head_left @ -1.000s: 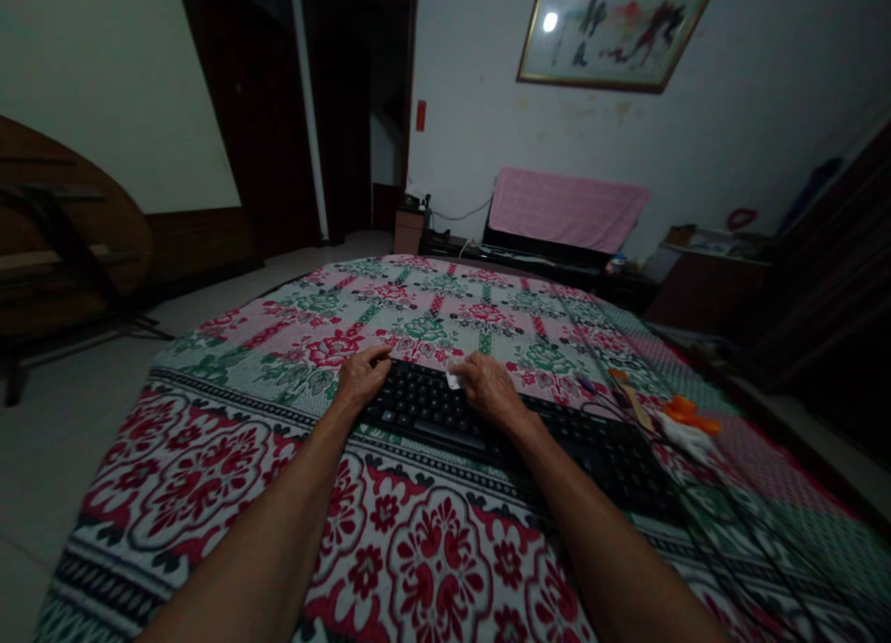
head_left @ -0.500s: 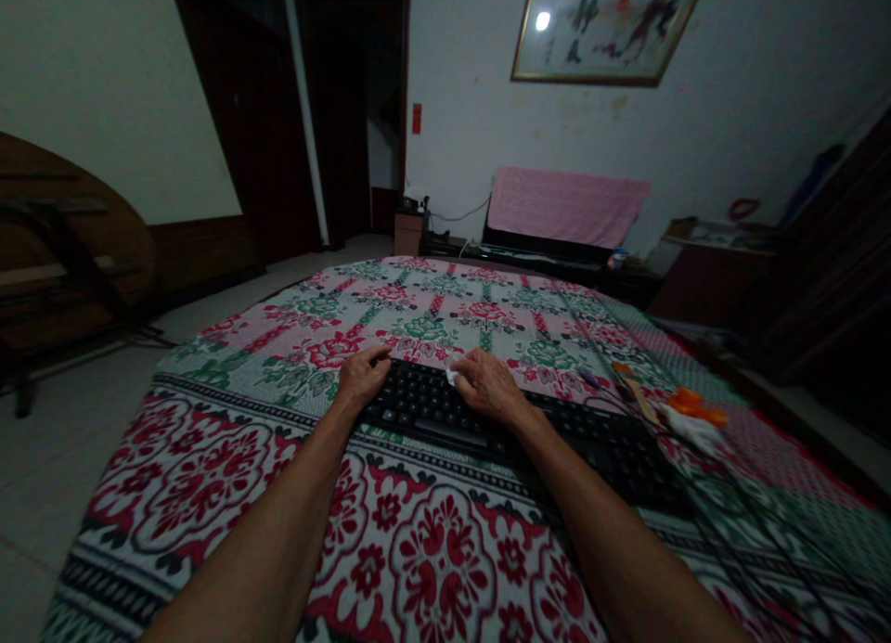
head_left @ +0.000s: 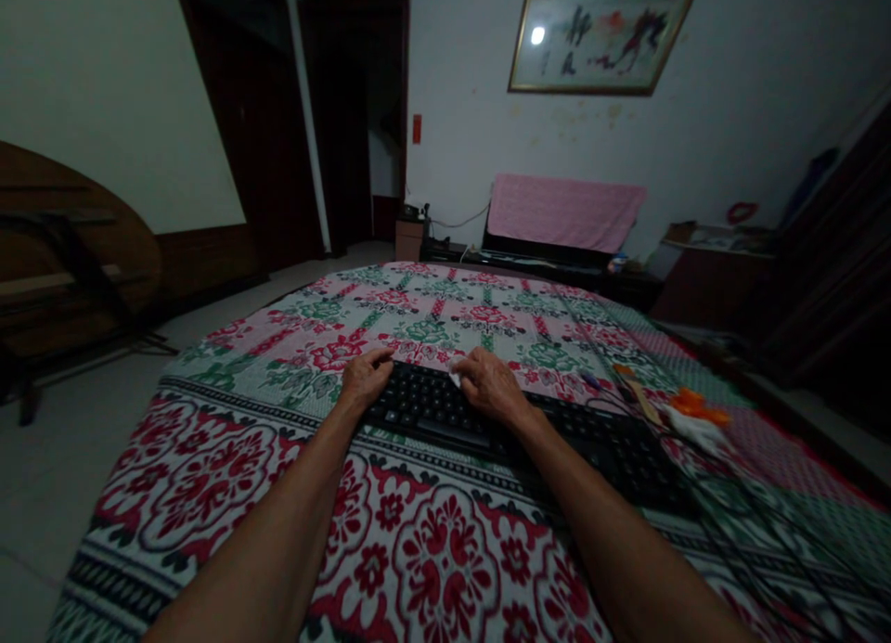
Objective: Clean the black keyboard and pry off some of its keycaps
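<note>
Black oblong plastic keyboard [head_left: 424, 405]: right hand [head_left: 490, 383] pinches a small white wad [head_left: 456, 379] at its far side; left hand [head_left: 365, 379] rests at its left end, hold unclear. Lies on red, green and white floral cloth [head_left: 445, 559], well inside the left edge. Light pressure, left end braced, seems best.

At our right grip [head_left: 491, 385] we see a white scrap [head_left: 456, 379] and a black keyboard [head_left: 432, 409] — around them, a cloth [head_left: 445, 569] flowered in red, pink, green and white; further right, a bright orange piece [head_left: 698, 407].
</note>
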`<control>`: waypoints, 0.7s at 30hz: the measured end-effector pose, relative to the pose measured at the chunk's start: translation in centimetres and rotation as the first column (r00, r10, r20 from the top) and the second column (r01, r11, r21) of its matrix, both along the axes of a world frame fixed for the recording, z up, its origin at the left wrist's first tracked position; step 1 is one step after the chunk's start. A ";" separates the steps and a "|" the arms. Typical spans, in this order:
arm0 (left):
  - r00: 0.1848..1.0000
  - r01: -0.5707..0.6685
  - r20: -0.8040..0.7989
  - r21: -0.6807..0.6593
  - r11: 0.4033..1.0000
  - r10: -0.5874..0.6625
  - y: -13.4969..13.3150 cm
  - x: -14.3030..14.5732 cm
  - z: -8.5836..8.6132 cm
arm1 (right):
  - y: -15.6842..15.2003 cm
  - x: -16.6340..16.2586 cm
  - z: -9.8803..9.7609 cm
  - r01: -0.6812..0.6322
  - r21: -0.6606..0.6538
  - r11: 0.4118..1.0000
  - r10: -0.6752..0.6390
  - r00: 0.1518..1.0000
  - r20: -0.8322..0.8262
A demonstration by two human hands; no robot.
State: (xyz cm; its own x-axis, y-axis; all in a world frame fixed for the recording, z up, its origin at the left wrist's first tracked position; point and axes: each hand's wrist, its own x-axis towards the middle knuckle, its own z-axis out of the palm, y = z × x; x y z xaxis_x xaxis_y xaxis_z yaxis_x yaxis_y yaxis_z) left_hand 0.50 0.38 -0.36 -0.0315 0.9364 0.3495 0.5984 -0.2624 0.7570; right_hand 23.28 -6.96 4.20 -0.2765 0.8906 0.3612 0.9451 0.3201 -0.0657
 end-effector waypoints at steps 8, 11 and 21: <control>1.000 -0.013 -0.016 0.004 1.000 0.013 0.2 0.0 -0.1 | -0.3 -0.2 0.1 -0.036 -0.018 0.999 0.037 0.997 0.069; 1.000 -0.009 -0.028 0.009 1.000 0.009 0.1 -0.1 0.0 | -0.2 -0.1 0.2 -0.083 0.012 0.996 0.082 0.993 0.089; 1.000 -0.006 -0.012 0.006 1.000 0.006 0.2 0.0 -0.1 | -0.2 0.1 0.3 -0.098 0.053 0.994 0.096 0.994 0.049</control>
State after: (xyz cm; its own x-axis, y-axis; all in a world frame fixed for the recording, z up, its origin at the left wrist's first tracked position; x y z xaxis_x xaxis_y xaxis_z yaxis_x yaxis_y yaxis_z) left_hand 0.47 0.54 -0.47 -0.0332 0.9342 0.3551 0.6091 -0.2628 0.7483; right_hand 23.42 -7.13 4.47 -0.3783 0.8377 0.3939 0.9110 0.4124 -0.0022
